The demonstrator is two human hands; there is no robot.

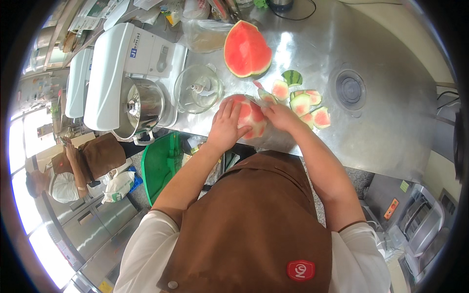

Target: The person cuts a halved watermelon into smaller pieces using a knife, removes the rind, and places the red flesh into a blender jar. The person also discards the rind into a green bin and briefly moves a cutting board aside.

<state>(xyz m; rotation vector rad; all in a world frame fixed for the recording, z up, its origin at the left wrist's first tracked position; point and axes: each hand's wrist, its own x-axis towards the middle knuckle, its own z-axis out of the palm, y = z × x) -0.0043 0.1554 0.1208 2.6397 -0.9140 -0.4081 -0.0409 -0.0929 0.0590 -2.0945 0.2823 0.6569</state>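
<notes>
A peeled watermelon piece (pixel 253 122), red with pale patches, rests at the front of the steel table (pixel 366 143). My left hand (pixel 227 122) is spread over its left side and holds it, thumb towards me. In my right hand (pixel 280 115) is a knife (pixel 253 99); its blade lies against the upper right of the piece and its handle is hidden in my fingers. Cut rind pieces (pixel 300 104) lie just beyond that hand, one green side up (pixel 292 77). Farther back stands a large cut watermelon piece (pixel 247 49), red flesh showing.
Left of the melon stands a clear blender bowl (pixel 199 89) with a blade inside. Beside it is a white stand mixer (pixel 110 77) with a steel bowl (pixel 150 102). A clear round lid (pixel 350 89) lies at right. A green bin lid (pixel 161 164) stands below; another person (pixel 88 161) is at left.
</notes>
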